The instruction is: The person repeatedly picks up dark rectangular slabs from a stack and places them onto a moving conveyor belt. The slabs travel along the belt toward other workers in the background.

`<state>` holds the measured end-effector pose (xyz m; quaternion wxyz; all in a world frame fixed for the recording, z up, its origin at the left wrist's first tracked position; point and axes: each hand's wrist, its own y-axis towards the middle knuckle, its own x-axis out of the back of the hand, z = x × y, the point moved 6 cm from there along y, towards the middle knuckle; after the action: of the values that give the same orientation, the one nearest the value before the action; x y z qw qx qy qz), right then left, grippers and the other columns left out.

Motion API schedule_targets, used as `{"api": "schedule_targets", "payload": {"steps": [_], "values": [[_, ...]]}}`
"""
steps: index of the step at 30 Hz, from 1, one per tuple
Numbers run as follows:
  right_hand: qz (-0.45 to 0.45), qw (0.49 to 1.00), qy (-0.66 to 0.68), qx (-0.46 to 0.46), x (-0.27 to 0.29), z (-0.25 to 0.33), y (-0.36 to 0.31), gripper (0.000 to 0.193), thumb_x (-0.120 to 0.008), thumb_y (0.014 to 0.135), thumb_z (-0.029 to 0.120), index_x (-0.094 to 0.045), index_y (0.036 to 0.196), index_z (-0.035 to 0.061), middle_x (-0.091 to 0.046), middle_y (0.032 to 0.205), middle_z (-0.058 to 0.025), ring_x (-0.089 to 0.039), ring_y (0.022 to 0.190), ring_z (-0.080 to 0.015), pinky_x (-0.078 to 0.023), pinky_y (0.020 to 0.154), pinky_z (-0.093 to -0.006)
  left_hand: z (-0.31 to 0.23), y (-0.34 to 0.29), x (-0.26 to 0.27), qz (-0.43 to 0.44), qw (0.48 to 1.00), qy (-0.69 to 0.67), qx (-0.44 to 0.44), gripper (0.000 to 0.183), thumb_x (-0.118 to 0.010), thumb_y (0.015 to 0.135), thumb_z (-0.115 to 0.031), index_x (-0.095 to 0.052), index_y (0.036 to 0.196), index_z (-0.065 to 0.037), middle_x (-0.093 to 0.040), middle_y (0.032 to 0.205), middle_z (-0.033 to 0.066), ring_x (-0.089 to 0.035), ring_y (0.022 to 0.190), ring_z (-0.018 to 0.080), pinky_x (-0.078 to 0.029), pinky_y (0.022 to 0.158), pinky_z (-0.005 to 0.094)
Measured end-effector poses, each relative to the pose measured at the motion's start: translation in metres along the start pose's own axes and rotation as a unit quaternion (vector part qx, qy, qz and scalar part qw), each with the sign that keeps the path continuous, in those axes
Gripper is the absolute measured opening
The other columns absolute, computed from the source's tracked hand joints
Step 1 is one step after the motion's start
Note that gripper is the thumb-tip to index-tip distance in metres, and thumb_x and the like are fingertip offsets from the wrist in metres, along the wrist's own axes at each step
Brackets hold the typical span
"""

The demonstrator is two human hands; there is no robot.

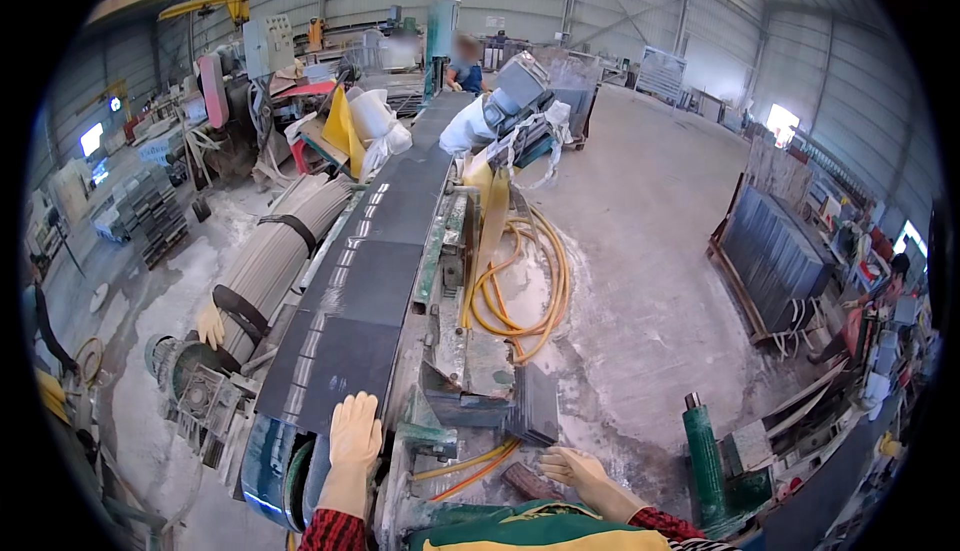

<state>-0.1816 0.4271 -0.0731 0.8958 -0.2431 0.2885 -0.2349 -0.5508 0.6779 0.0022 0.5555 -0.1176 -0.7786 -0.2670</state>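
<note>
My left hand (355, 435), in a pale glove, lies with its fingers stretched out at the near right edge of a dark stone slab (345, 361). That slab rests flat on the near end of a long conveyor (290, 466), behind more dark slabs (375, 269) in line with wet, shiny streaks. My right hand (578, 471), gloved too, is held low to the right of the conveyor with fingers extended and nothing visible in it. Closest to it are several thin dark slabs (537, 403) standing on edge beside the machine frame; whether the fingertips touch them I cannot tell.
Yellow hoses (555, 291) coil on the floor right of the conveyor. A green post (704, 461) stands at near right, and a rack of upright slabs (770, 256) farther off. A pale glove (210, 325) hangs by the left roller. One person (466, 69) is at the far end.
</note>
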Motion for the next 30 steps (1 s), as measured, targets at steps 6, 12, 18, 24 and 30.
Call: {"api": "schedule_targets", "payload": {"steps": [6,12,18,24,30], "values": [[-0.079,0.989,-0.033,-0.118,0.107,-0.073,0.006,0.037,-0.062,0.099,0.022,-0.058,0.122,-0.0069,-0.069,0.113,-0.0248,-0.070,0.098,-0.0354,-0.060,0.082,-0.0383,0.014,-0.059,0.028,-0.028,0.999,-0.026,-0.012,0.050,-0.064,0.088,-0.017,-0.054,0.135,-0.005,-0.055,0.137,0.0193,-0.047,0.131,0.0412,-0.032,0.114,0.0517],[-0.092,0.984,0.011,-0.153,0.162,-0.094,0.022,0.033,-0.056,0.101,0.015,-0.054,0.124,-0.0088,-0.066,0.119,-0.0240,-0.070,0.097,-0.0355,-0.059,0.086,-0.0414,0.104,-0.052,0.024,-0.157,0.980,0.022,0.122,0.040,-0.059,0.095,-0.016,-0.057,0.132,-0.001,-0.060,0.132,0.0217,-0.051,0.125,0.0427,-0.036,0.110,0.0520],[-0.098,0.991,0.044,-0.083,0.147,-0.071,0.017,0.027,-0.058,0.098,0.014,-0.061,0.116,-0.0060,-0.071,0.108,-0.0213,-0.072,0.087,-0.0335,-0.061,0.075,-0.0390,0.068,-0.004,0.019,-0.121,0.968,0.047,0.216,0.041,-0.057,0.095,-0.017,-0.056,0.135,-0.006,-0.056,0.139,0.0199,-0.049,0.130,0.0407,-0.033,0.113,0.0506],[-0.140,0.977,-0.065,-0.148,0.102,-0.068,0.005,0.029,-0.055,0.101,0.016,-0.060,0.117,-0.0080,-0.070,0.115,-0.0167,-0.070,0.100,-0.0263,-0.058,0.087,-0.0347,0.079,-0.016,0.012,-0.164,0.957,0.074,0.225,0.042,-0.062,0.092,-0.017,-0.059,0.131,-0.003,-0.056,0.140,0.0182,-0.047,0.132,0.0392,-0.030,0.115,0.0511],[-0.135,0.967,-0.006,-0.217,0.124,-0.096,0.045,0.031,-0.055,0.099,0.011,-0.057,0.123,-0.0096,-0.070,0.109,-0.0202,-0.070,0.079,-0.0273,-0.058,0.064,-0.0313,0.069,-0.013,0.028,-0.140,0.961,0.071,0.229,0.041,-0.063,0.091,-0.017,-0.060,0.129,-0.005,-0.057,0.138,0.0151,-0.047,0.131,0.0355,-0.032,0.114,0.0478]]}}
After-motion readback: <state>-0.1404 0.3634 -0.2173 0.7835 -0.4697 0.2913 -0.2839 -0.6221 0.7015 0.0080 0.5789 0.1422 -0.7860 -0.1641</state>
